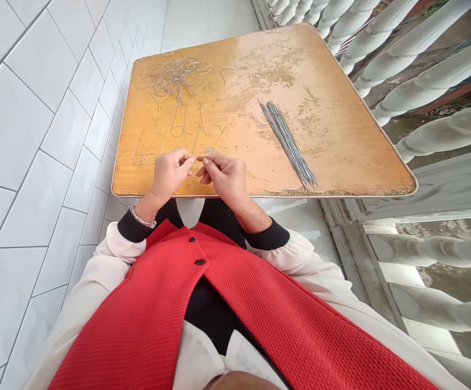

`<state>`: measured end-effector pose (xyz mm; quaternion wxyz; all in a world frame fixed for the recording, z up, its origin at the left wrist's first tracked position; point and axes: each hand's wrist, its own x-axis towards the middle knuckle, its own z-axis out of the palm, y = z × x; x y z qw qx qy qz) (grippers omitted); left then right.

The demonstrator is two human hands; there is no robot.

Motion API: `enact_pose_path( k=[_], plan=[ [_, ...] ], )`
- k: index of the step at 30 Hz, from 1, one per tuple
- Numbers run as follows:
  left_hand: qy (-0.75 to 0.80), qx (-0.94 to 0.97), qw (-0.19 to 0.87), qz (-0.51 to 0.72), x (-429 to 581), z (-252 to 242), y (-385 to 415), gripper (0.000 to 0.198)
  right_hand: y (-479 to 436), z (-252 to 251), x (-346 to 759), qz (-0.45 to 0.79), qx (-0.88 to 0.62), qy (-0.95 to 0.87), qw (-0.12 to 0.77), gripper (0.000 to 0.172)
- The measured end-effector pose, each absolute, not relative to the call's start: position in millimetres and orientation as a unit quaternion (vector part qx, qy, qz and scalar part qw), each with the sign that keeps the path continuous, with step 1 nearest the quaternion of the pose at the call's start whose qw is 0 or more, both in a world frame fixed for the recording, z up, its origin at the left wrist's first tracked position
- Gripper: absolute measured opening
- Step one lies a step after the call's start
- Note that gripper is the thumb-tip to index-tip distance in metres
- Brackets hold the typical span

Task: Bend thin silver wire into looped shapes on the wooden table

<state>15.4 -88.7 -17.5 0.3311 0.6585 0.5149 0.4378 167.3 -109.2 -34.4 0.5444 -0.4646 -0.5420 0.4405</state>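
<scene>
My left hand and my right hand meet close together over the near edge of the wooden table. Both are closed in a pinch, fingertips almost touching. A thin piece of wire seems to run between them, too small to make out clearly. Just beyond my hands lie thin wires with looped ends, spread side by side. Next to my right fingertips is a small pile of tiny pieces. Farther back on the left sits a tangle of curled wire.
A bundle of straight grey rods lies slantwise right of my hands. A white tiled wall rises on the left. White balusters line the right side. The table's near edge is chipped.
</scene>
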Motion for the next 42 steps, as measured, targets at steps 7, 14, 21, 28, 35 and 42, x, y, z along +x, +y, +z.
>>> enact_pose_path(
  k=[7, 14, 21, 28, 35, 42],
  plan=[
    [0.520, 0.643, 0.344, 0.444, 14, -22, -86, 0.018, -108, -38, 167, 0.505, -0.447, -0.504, 0.540, 0.035],
    [0.529, 0.630, 0.387, 0.416, 8, -9, -82, 0.021, -110, -38, 179, 0.586, -0.424, -0.432, 0.540, 0.036],
    [0.514, 0.611, 0.438, 0.413, 11, -5, -82, 0.021, -105, -35, 179, 0.610, -0.423, -0.427, 0.516, 0.029],
    [0.499, 0.606, 0.461, 0.413, 12, 2, -80, 0.021, -104, -33, 177, 0.642, -0.390, -0.392, 0.531, 0.014],
    [0.493, 0.625, 0.460, 0.393, 9, 7, -79, 0.022, -107, -37, 174, 0.669, -0.385, -0.333, 0.541, 0.016],
    [0.501, 0.638, 0.455, 0.368, 10, 14, -81, 0.024, -108, -33, 176, 0.683, -0.390, -0.330, 0.521, 0.020]
  ],
)
